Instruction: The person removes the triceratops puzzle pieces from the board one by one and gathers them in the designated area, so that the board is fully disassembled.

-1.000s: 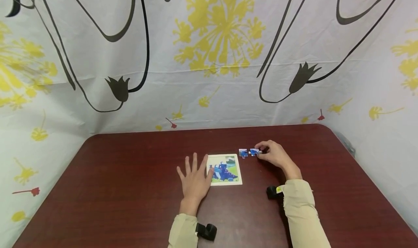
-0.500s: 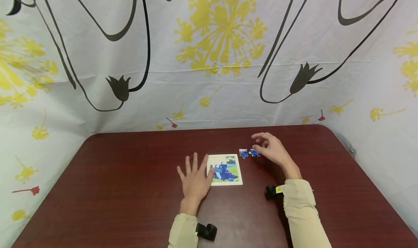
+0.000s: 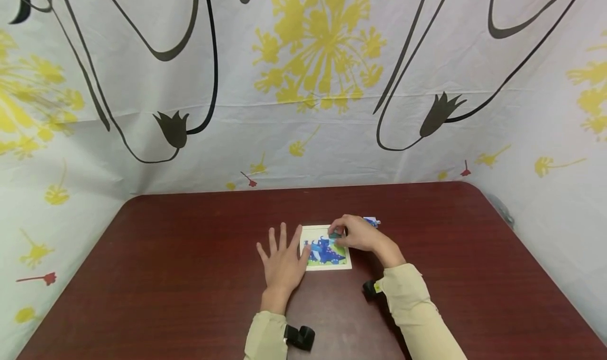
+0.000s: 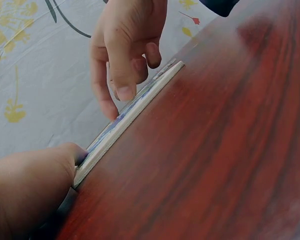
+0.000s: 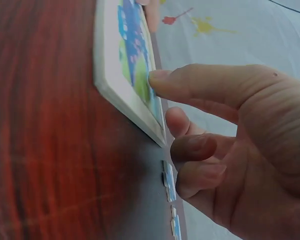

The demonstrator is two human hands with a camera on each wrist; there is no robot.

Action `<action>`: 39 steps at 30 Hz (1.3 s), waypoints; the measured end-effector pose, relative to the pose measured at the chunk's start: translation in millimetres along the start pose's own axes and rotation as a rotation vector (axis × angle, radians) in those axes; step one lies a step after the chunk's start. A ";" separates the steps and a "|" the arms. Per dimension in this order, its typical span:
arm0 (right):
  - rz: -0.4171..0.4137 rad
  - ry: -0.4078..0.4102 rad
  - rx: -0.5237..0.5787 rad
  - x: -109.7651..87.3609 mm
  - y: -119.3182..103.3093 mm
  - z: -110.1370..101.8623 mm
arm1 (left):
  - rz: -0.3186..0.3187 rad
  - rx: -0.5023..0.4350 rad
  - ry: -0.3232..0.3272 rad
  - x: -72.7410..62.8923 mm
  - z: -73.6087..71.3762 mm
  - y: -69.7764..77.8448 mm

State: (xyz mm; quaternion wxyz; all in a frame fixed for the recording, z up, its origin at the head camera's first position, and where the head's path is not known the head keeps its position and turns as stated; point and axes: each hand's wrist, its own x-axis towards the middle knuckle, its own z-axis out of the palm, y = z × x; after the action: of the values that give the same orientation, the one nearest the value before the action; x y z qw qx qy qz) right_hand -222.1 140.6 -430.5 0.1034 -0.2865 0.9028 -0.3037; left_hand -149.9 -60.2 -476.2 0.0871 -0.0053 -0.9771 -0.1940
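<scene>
A jigsaw puzzle of a blue dinosaur lies in a cream frame [image 3: 327, 268] on the table. My left hand [image 3: 283, 265] rests spread at the frame's left side, its thumb over the edge. My right hand [image 3: 362, 234] reaches over the frame's upper right corner. Its thumb and forefinger tips sit either side of a dark green puzzle piece [image 3: 334, 235] in that corner, pinching it. In the right wrist view the thumb tip is right at the picture's surface, the other fingers curled. One loose blue piece [image 3: 372, 222] shows beyond the right hand; a second puzzle piece [image 5: 168, 182] is hidden from the head view.
The dark red-brown table [image 3: 189, 254] reaches back to a white curtain [image 3: 227, 154] with yellow and grey flower prints. A black camera is strapped on each wrist, over light yellow sleeves [image 3: 417, 307].
My right hand let go of a loose blue piece, lifted off, and moved left to the frame's upper right corner. My left hand has stayed in place.
</scene>
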 end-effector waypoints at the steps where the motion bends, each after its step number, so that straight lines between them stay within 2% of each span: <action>1: 0.012 -0.001 -0.004 0.3 -0.8 1.0 | 0.000 -0.001 0.000 0.2 0.1 0.0; 10: 0.025 0.001 -0.003 -0.7 -3.7 1.3 | -0.002 0.016 -0.003 1.5 1.0 -0.3; 20: 0.040 0.003 0.048 -2.4 -1.6 1.4 | -0.002 0.016 0.000 1.2 -0.2 -0.3; 31: 0.017 0.035 0.019 -0.1 -5.3 2.9 | 0.006 0.019 -0.003 2.5 -2.2 -0.8; 39: 0.101 0.091 0.040 0.6 -10.3 4.2 | 0.002 -0.002 -0.010 0.8 -1.8 -0.5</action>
State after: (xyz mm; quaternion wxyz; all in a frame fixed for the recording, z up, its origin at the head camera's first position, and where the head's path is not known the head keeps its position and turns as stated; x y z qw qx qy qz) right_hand -216.4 131.5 -427.6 0.0832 -0.2244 0.9136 -0.3289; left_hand -150.4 -61.4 -474.6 0.0823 -0.0073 -0.9773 -0.1949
